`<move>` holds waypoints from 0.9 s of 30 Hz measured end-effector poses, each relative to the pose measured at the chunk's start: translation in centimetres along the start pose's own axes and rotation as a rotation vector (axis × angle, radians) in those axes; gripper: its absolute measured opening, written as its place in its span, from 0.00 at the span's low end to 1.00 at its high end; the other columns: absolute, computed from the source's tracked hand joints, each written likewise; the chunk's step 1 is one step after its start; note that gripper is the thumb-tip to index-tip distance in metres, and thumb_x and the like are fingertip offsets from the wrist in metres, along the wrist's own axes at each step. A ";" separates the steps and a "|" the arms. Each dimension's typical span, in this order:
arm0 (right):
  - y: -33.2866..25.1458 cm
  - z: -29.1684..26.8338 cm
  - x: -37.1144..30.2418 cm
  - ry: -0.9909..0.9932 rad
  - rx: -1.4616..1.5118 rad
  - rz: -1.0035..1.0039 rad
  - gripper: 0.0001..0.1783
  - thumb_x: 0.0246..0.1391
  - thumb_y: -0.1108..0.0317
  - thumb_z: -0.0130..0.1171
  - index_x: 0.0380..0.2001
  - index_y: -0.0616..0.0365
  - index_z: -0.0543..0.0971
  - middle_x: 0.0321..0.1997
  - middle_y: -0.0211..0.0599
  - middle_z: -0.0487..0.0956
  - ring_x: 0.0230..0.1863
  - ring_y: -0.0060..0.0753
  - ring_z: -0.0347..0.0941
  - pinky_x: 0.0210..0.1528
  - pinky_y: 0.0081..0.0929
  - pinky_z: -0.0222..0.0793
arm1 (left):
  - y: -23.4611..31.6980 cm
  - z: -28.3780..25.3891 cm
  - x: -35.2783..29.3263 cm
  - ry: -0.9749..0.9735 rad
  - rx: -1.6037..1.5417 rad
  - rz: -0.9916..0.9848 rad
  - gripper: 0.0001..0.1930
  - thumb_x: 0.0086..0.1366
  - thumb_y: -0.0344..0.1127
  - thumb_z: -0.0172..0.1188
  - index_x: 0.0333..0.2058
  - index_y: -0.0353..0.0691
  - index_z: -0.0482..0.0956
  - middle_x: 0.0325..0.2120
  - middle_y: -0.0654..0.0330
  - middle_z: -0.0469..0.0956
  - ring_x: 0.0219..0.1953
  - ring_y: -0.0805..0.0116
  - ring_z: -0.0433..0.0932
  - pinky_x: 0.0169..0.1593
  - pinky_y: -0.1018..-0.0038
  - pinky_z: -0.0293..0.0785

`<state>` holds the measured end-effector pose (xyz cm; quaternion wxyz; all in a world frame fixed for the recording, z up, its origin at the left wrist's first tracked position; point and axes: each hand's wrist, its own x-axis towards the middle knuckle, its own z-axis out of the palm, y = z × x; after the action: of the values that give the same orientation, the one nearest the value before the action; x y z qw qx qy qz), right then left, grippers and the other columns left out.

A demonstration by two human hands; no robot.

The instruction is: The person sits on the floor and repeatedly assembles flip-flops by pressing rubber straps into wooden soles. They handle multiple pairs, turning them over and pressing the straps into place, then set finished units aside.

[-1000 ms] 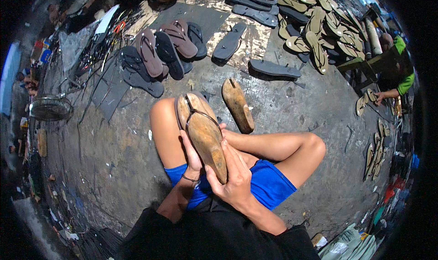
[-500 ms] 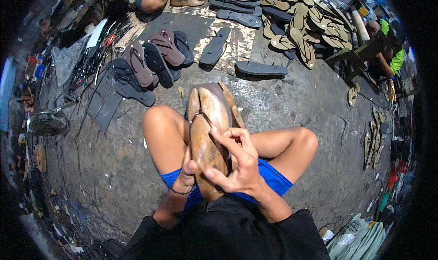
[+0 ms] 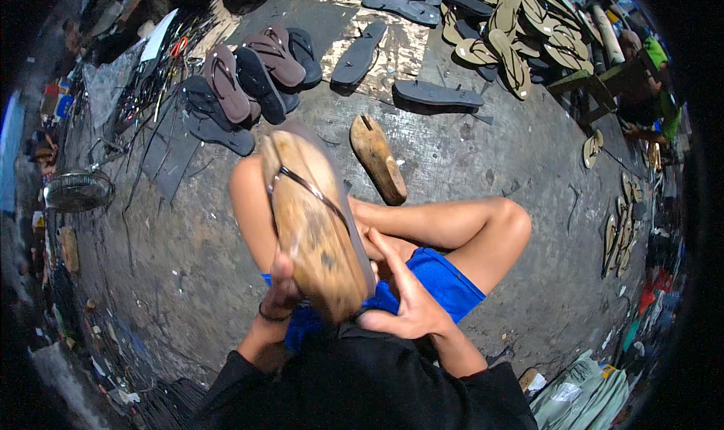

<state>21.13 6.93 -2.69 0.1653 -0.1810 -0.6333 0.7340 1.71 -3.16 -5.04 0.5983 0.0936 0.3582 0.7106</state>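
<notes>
In my left hand (image 3: 280, 290) is a brown wooden shoe last (image 3: 302, 234), its thumb over the left edge near the heel. A brownish-purple flip-flop sole (image 3: 360, 260) lies against the last's underside, and a thin dark strap (image 3: 320, 196) crosses its top. The last tilts, toe up and leftward, above my left leg. My right hand (image 3: 411, 302) is just right of the heel end, thumb and fingers apart, with nothing in it; some fingertips are hidden behind the sole. A second wooden last (image 3: 377, 162) rests on the floor beyond my legs.
Brown and dark flip-flops (image 3: 226, 87) lie ahead at left, beside thin strips. Loose grey soles (image 3: 437, 94) lie ahead, with a pile of olive flip-flops (image 3: 509, 53) to the right. A fan (image 3: 79, 191) stands far left. Another person sits near a wooden bench (image 3: 592, 90).
The last with the flip-flop has swung left and tilted up in my left hand. My right hand has come off the strap and opened. The second last now shows uncovered on the floor.
</notes>
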 end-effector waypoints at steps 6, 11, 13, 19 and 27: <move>2.0 3.8 -4.2 0.205 0.429 0.201 0.26 0.73 0.55 0.36 0.61 0.64 0.67 0.57 0.33 0.72 0.59 0.23 0.63 0.63 0.28 0.58 | -0.7 -1.7 -6.5 -0.204 -0.139 -0.435 0.51 0.53 0.64 0.67 0.62 0.28 0.59 0.57 0.47 0.69 0.59 0.53 0.70 0.63 0.61 0.64; 2.5 4.7 -5.8 0.197 0.710 0.275 0.22 0.71 0.53 0.42 0.50 0.62 0.73 0.31 0.19 0.69 0.30 0.11 0.59 0.31 0.15 0.55 | -1.0 -1.5 -8.7 -0.281 -0.142 -0.534 0.49 0.54 0.62 0.67 0.61 0.27 0.60 0.56 0.45 0.70 0.58 0.51 0.70 0.63 0.60 0.64; 1.7 4.5 -5.9 0.159 0.780 0.269 0.21 0.70 0.53 0.44 0.46 0.60 0.74 0.26 0.17 0.66 0.24 0.10 0.55 0.25 0.13 0.50 | -1.0 -1.1 -9.1 -0.319 -0.117 -0.565 0.49 0.54 0.62 0.67 0.60 0.26 0.61 0.55 0.45 0.70 0.58 0.50 0.70 0.63 0.60 0.64; 3.3 3.7 -5.2 -0.062 1.174 0.303 0.21 0.65 0.56 0.54 0.52 0.61 0.71 0.38 0.26 0.71 0.35 0.19 0.63 0.35 0.21 0.59 | -0.3 -0.1 -8.9 -0.475 -0.054 -0.659 0.46 0.55 0.59 0.68 0.59 0.25 0.63 0.54 0.43 0.71 0.57 0.47 0.70 0.62 0.60 0.64; 0.8 0.9 -0.9 0.356 0.675 0.167 0.57 0.44 0.42 0.72 0.68 0.60 0.55 0.69 0.44 0.63 0.66 0.37 0.63 0.67 0.32 0.61 | 1.7 4.7 -3.6 -0.345 0.538 -0.333 0.43 0.56 0.56 0.69 0.57 0.24 0.65 0.52 0.41 0.72 0.55 0.43 0.70 0.61 0.59 0.63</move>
<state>21.50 5.64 -3.30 0.2629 -0.2918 -0.3006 0.8691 3.99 -4.63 0.45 0.7114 0.3067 0.4366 0.4574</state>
